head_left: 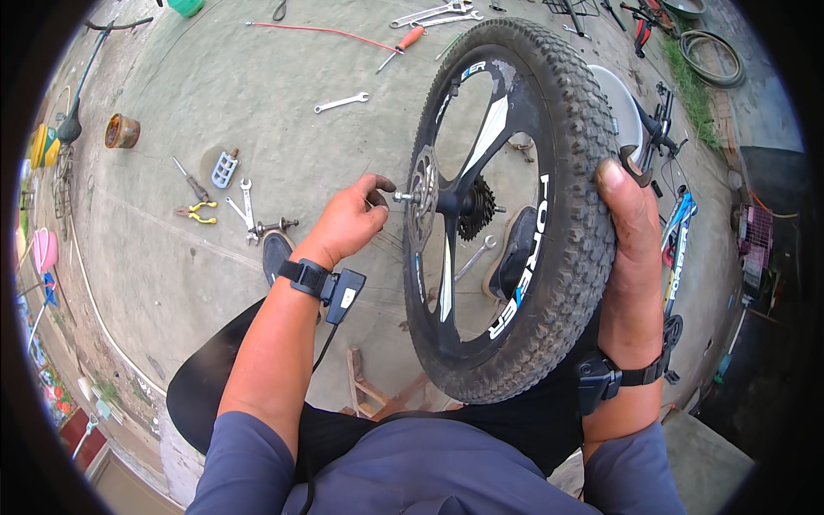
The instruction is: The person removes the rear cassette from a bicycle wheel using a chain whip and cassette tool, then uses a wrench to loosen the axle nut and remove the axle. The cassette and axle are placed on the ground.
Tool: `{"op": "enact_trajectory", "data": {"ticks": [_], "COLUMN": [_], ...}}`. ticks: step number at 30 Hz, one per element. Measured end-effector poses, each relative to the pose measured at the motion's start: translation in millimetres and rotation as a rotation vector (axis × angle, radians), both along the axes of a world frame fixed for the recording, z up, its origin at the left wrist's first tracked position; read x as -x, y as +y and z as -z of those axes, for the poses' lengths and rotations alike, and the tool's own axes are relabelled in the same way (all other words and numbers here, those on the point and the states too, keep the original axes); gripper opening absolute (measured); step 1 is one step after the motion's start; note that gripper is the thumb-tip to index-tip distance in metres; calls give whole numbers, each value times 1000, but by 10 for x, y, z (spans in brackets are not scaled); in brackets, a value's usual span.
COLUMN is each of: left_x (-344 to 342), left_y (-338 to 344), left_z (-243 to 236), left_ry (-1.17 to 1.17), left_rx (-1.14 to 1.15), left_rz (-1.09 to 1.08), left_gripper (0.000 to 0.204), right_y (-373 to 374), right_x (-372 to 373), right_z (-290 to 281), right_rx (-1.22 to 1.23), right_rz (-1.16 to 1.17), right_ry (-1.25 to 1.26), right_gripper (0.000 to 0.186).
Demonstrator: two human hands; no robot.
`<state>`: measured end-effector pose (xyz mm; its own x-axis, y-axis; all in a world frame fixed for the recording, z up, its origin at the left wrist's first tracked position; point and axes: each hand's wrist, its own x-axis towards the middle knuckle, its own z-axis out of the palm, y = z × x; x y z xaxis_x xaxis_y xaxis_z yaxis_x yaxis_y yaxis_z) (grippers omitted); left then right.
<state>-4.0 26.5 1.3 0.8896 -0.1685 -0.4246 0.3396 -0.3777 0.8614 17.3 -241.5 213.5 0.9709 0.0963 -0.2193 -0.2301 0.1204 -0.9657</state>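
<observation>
A bicycle wheel [592, 232] with a knobby black tyre and black-and-white spokes stands upright, slightly tilted, before me. My right hand [631, 210] is closed around the tyre's right side, thumb on the tread. At the hub's left end, the fingers of my left hand [352, 219] are curled at the tip of the axle [402, 197]; the exact contact is partly hidden. A brake disc [421, 202] sits on that side of the hub. On the opposite side is a dark cassette of sprockets [477, 209].
Left on the concrete lie a pedal [225, 169], yellow-handled pliers [199, 211], a screwdriver [189, 178] and a tin [122, 131]. A spanner [342, 103] and an orange-handled screwdriver [402, 47] lie farther off. A white basin [615, 107] and a blue bicycle frame [680, 232] are right.
</observation>
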Motion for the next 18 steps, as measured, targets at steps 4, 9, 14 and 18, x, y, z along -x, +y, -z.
{"op": "enact_trajectory", "data": {"ticks": [4,9,14,18], "left_x": [-22,13,-4,-10], "left_y": [25,7,2,13], "left_z": [-1,9,-37,-49], "left_ry": [0,-40,-24,-12], "left_rx": [-117,48,0,-25], "left_rz": [89,34,10,57], "left_gripper": [34,36,36,38], "right_y": [14,4,12,41], "right_x": [6,9,6,14], "right_z": [4,11,-2,-14], "right_rx": [-20,-17,-4,-18], "right_rz": [-4,-3,-2,2], "right_ry": [9,25,29,32], "right_gripper": [55,55,56,56]}}
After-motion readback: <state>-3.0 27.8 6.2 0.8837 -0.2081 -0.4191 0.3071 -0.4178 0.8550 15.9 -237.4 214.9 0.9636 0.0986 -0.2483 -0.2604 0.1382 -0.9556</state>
